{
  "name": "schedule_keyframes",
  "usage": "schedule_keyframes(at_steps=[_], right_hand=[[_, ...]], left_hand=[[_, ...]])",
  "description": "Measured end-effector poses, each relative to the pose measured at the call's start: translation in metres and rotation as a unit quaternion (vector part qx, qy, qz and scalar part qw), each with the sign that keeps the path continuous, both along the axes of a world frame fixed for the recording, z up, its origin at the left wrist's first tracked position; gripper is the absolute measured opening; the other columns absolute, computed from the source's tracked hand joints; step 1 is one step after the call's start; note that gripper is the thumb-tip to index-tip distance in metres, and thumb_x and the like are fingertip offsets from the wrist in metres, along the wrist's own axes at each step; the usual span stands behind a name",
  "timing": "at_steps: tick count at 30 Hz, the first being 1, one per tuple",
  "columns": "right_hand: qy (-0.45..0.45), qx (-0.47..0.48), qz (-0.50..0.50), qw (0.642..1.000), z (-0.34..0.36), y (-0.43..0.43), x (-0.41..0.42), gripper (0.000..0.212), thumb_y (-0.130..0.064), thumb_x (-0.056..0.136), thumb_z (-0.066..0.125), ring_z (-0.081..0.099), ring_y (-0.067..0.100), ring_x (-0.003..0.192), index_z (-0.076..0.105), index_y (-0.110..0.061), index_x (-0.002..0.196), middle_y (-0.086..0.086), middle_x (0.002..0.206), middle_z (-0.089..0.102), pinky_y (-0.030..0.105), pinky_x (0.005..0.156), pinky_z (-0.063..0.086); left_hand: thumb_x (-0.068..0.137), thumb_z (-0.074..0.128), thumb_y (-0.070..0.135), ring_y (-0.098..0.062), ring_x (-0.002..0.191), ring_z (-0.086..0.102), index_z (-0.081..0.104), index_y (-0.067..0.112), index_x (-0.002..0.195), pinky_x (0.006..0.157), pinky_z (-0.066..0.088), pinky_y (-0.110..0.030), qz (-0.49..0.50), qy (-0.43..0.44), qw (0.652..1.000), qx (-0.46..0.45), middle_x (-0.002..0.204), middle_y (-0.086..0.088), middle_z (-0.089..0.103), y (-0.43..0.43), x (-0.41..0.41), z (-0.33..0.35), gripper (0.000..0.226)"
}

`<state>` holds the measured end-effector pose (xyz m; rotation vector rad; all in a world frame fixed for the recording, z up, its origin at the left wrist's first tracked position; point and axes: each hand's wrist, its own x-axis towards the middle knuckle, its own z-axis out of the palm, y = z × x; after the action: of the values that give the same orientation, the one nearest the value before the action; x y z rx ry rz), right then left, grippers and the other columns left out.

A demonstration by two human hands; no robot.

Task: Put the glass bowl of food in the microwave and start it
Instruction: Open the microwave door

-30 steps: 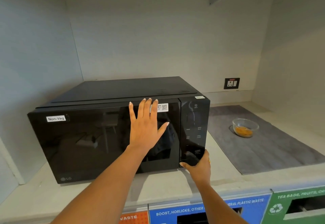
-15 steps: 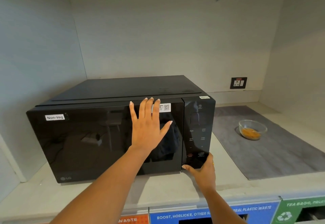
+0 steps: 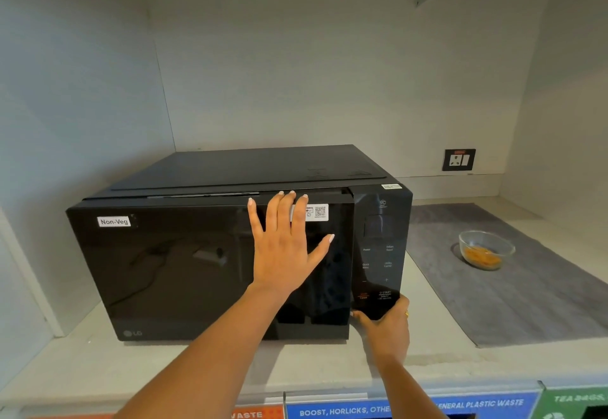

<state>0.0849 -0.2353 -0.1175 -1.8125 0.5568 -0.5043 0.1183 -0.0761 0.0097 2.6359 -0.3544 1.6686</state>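
Note:
A black microwave (image 3: 184,267) stands on a pale counter, its door popped ajar with a gap along the top right edge. My left hand (image 3: 286,244) lies flat, fingers spread, on the glass door near its right side. My right hand (image 3: 385,326) curls under the bottom of the control panel (image 3: 378,254), fingertips at the door's lower right corner. The glass bowl (image 3: 485,249) with orange food sits apart on a grey mat (image 3: 513,300) to the right of the microwave.
Walls enclose the alcove at left, back and right. A black wall socket (image 3: 458,159) sits on the back wall above the mat. Labelled waste bins (image 3: 408,407) run along the front edge below the counter.
The microwave door has sprung slightly ajar at its right edge. My right hand has stayed under the control panel and my left hand remains flat on the door. The view has shifted left.

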Motion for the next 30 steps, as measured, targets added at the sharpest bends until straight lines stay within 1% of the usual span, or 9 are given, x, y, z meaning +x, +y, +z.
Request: schedule_keyframes(at_steps=[1,6,12,14,18,22,25,27,30], right_hand=[[0.0,0.001,0.0,1.0,0.0,0.0,0.0,0.074,-0.019,0.062,0.084,0.06,0.029,0.1,0.036,-0.014,0.118,0.011,0.113,0.058,0.04,0.086,0.053],[0.003,0.003,0.0,1.0,0.003,-0.001,-0.001,0.071,-0.018,0.064,0.082,0.06,0.032,0.102,0.036,-0.012,0.118,0.014,0.115,0.057,0.041,0.086,0.053],[-0.002,0.024,0.017,1.0,0.004,-0.003,-0.002,0.072,-0.013,0.065,0.081,0.057,0.035,0.106,0.035,-0.011,0.12,0.017,0.119,0.054,0.044,0.091,0.05],[-0.011,0.031,0.018,0.999,0.005,-0.004,-0.002,0.073,-0.011,0.065,0.081,0.055,0.036,0.108,0.034,-0.009,0.122,0.018,0.121,0.053,0.045,0.093,0.049],[-0.02,0.038,0.024,0.999,0.003,-0.002,-0.003,0.076,-0.01,0.065,0.08,0.053,0.038,0.111,0.033,-0.008,0.125,0.019,0.124,0.052,0.048,0.095,0.046],[-0.023,0.044,0.037,0.998,0.004,-0.002,-0.005,0.078,-0.013,0.065,0.081,0.053,0.039,0.111,0.032,-0.009,0.126,0.02,0.124,0.052,0.049,0.096,0.046],[-0.026,0.043,0.039,0.998,0.001,-0.005,-0.004,0.079,-0.014,0.065,0.081,0.053,0.039,0.112,0.033,-0.008,0.127,0.02,0.124,0.052,0.049,0.096,0.045],[-0.019,0.031,0.061,0.997,0.005,-0.007,-0.013,0.079,-0.013,0.065,0.081,0.052,0.039,0.113,0.034,-0.008,0.128,0.02,0.125,0.053,0.049,0.097,0.044],[0.002,0.015,0.062,0.998,0.005,-0.01,-0.016,0.075,-0.015,0.07,0.077,0.049,0.04,0.119,0.035,-0.006,0.131,0.021,0.13,0.051,0.049,0.101,0.041]], left_hand=[[0.081,0.037,0.064,-0.026,0.122,0.046,0.044,0.013,0.123,0.108,0.027,-0.059,-0.002,-0.001,1.0,0.003,0.123,-0.011,0.062,0.001,-0.001,0.0,0.067],[0.082,0.037,0.062,-0.028,0.119,0.059,0.043,0.014,0.123,0.107,0.029,-0.059,0.001,0.022,1.0,0.002,0.123,-0.01,0.063,0.001,-0.007,0.005,0.064],[0.082,0.037,0.06,-0.026,0.117,0.061,0.044,0.016,0.12,0.106,0.032,-0.058,-0.007,0.016,1.0,-0.005,0.121,-0.008,0.065,0.002,-0.019,0.007,0.059],[0.082,0.039,0.059,-0.024,0.118,0.059,0.044,0.016,0.12,0.107,0.032,-0.056,-0.012,0.009,1.0,-0.004,0.121,-0.007,0.065,0.003,-0.022,0.007,0.058],[0.083,0.041,0.056,-0.02,0.121,0.046,0.045,0.016,0.121,0.109,0.027,-0.053,-0.028,-0.006,1.0,-0.005,0.121,-0.006,0.065,0.009,-0.032,0.005,0.055],[0.083,0.041,0.053,-0.023,0.115,0.062,0.043,0.018,0.119,0.105,0.035,-0.054,-0.037,0.001,0.999,0.011,0.118,-0.005,0.067,0.015,-0.044,0.01,0.05],[0.084,0.04,0.051,-0.023,0.113,0.063,0.043,0.018,0.117,0.105,0.036,-0.054,-0.049,0.016,0.999,-0.001,0.116,-0.005,0.067,0.014,-0.048,0.013,0.047],[0.084,0.04,0.05,-0.022,0.111,0.064,0.044,0.018,0.116,0.104,0.037,-0.054,-0.043,0.016,0.999,-0.011,0.114,-0.005,0.067,0.014,-0.063,0.015,0.045],[0.084,0.041,0.049,-0.022,0.109,0.064,0.045,0.018,0.114,0.103,0.038,-0.054,-0.048,0.034,0.998,-0.022,0.112,-0.004,0.067,0.016,-0.068,0.017,0.043]])
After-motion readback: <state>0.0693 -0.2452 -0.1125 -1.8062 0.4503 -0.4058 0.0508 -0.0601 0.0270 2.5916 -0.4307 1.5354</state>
